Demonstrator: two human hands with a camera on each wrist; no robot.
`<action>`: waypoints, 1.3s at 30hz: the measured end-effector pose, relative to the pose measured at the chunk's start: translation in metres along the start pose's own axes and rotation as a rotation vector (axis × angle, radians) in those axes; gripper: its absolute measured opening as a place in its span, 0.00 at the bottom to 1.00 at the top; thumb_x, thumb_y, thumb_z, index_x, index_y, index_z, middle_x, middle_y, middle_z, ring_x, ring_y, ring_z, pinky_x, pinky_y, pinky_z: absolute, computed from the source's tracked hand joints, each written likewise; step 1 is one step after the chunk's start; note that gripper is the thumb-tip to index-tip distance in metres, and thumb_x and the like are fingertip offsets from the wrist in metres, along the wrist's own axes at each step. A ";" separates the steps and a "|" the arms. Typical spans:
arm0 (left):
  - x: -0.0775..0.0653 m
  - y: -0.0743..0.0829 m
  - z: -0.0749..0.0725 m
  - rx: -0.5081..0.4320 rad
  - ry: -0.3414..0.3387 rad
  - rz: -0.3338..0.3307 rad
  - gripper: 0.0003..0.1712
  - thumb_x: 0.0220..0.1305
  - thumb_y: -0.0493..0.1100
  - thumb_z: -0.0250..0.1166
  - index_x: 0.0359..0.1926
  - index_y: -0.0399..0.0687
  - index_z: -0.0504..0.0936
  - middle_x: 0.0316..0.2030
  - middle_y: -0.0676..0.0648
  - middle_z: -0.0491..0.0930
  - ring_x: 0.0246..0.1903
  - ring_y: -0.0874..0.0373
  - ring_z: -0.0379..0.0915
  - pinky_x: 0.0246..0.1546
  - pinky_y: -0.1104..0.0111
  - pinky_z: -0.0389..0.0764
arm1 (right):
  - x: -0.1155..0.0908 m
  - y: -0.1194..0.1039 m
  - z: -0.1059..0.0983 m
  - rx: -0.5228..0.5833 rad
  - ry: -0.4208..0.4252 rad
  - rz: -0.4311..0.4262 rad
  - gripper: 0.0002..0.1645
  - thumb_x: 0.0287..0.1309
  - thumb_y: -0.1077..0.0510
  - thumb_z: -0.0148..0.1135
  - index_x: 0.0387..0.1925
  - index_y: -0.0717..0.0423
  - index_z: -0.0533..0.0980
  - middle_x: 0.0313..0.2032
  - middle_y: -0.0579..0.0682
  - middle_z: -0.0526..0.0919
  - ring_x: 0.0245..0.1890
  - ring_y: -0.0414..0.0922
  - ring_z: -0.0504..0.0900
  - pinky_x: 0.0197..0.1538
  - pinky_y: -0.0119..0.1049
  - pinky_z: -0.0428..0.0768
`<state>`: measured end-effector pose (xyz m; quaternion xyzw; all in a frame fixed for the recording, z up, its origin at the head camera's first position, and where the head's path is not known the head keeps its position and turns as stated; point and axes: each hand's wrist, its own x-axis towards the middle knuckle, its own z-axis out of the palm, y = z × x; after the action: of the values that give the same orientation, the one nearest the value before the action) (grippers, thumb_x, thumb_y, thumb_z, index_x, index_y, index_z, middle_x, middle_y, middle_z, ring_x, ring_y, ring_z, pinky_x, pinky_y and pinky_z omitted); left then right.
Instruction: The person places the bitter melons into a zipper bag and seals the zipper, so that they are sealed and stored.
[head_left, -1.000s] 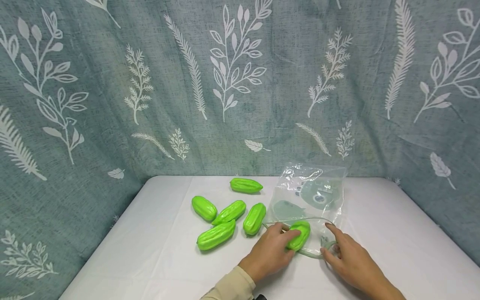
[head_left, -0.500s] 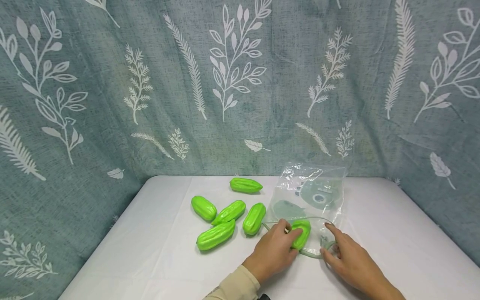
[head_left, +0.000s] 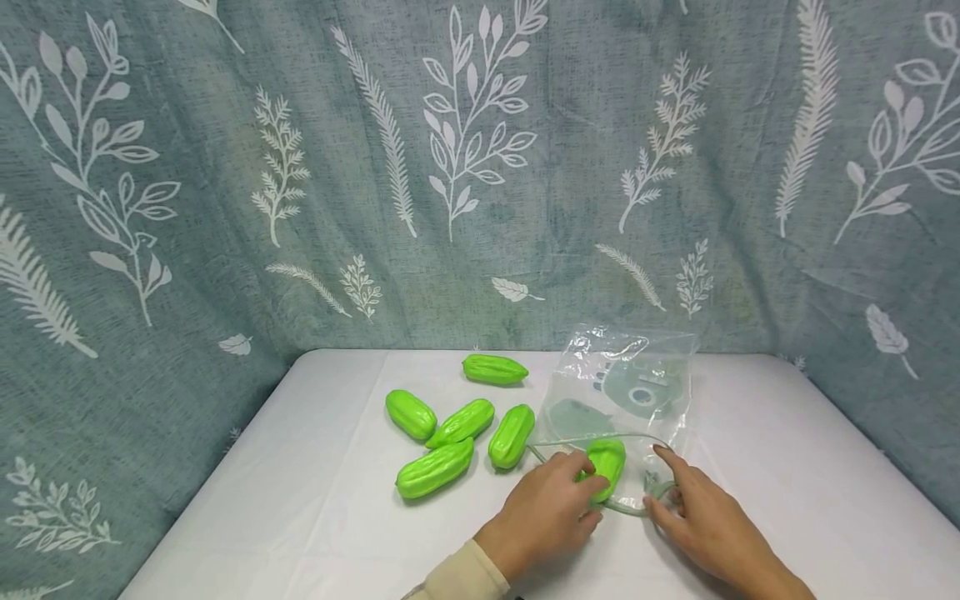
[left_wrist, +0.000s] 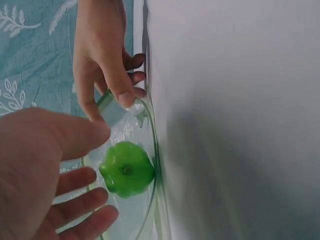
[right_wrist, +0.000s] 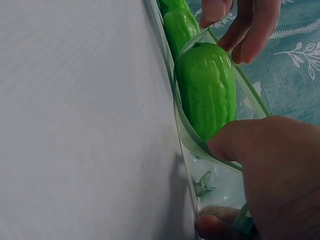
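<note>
A ribbed bright green vegetable (head_left: 611, 462), cucumber-shaped, lies in the open mouth of a clear zip bag (head_left: 573, 417) printed with a pale green animal. My left hand (head_left: 542, 507) is just left of it. In the left wrist view a gap shows between the left hand's spread fingers (left_wrist: 82, 200) and the vegetable's lobed end. At the bag mouth's right corner, my right hand (head_left: 705, 517) grips the bag edge. The right wrist view shows its thumb (right_wrist: 232, 142) against the rim, with another finger below by the green zip. Part of the vegetable is hidden behind the left hand.
Left of the bag are several more green vegetables, among them a near one (head_left: 512, 437), a front one (head_left: 435, 469) and a back one (head_left: 495, 369). They lie on a white-covered table (head_left: 315, 517). A leaf-patterned curtain (head_left: 420, 167) surrounds the back and sides.
My left hand's fingers have come away from the vegetable and drawn slightly left. The vegetable stays in the bag's mouth. My right hand keeps its place at the bag edge.
</note>
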<state>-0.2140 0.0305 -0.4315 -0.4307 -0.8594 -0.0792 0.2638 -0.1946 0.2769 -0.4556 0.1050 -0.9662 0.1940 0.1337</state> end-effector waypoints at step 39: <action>0.007 0.016 0.012 0.036 -0.138 0.134 0.21 0.64 0.59 0.65 0.55 0.58 0.86 0.63 0.45 0.73 0.65 0.49 0.66 0.68 0.68 0.63 | 0.001 0.001 -0.001 -0.012 0.021 -0.028 0.46 0.58 0.47 0.72 0.72 0.56 0.63 0.34 0.45 0.75 0.32 0.40 0.74 0.37 0.48 0.78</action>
<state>-0.2091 0.0499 -0.4391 -0.4869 -0.8461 -0.0163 0.2164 -0.1953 0.2776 -0.4547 0.1156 -0.9643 0.1873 0.1473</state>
